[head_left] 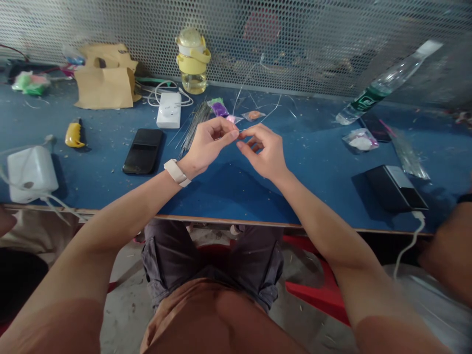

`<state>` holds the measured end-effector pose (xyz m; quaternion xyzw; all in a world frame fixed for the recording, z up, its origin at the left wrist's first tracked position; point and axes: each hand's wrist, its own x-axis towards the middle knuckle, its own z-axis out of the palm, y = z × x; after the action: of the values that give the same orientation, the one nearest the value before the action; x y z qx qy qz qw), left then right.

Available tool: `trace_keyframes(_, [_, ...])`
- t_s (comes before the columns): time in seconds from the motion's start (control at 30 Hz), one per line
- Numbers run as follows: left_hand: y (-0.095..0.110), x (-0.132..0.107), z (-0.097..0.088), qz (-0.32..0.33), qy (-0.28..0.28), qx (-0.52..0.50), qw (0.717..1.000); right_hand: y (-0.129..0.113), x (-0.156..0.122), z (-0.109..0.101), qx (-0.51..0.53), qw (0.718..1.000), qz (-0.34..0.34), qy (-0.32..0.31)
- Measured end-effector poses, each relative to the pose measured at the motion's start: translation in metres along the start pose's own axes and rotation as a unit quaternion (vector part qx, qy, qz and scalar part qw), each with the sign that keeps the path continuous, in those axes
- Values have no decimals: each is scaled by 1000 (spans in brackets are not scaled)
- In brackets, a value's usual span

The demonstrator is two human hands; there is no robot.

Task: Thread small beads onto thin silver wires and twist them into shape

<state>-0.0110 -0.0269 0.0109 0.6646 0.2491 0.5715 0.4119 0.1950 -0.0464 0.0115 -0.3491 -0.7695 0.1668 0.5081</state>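
Observation:
My left hand [212,142], with a white band on its wrist, is closed in a pinch over the blue table. A thin wire [239,93] rises from its fingertips toward the mesh panel. My right hand [266,150] meets it from the other side, thumb and forefinger bent around a short bit of the same thin strand; the exact grip is too small to see clearly. Just beyond the fingertips lie a small bag with pink contents [232,118], a purple packet [219,108] and a packet with an orange-brown lump [254,115]. Beside my left hand is a bundle of thin wires [196,123].
A black phone [143,151], white power bank [169,110], yellow-handled cutter [74,134] and yellow-lidded bottle [193,64] stand or lie left. To the right are a tilted water bottle [372,93] and black box-shaped device [396,188]. Other people's arms show at both edges.

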Motion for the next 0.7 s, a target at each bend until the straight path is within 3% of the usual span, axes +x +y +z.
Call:
trace_keyframes(0.37, [-2, 1, -3, 21, 51, 65, 996, -10, -4, 5, -4, 999, -19, -27])
trace_keyframes(0.53, [-2, 2, -2, -42, 52, -15, 998, -13, -3, -5, -84, 992, -92, -4])
trace_keyframes(0.7, [2, 2, 1, -71, 30, -74, 994, 5, 2, -21, -162, 974, -155, 25])
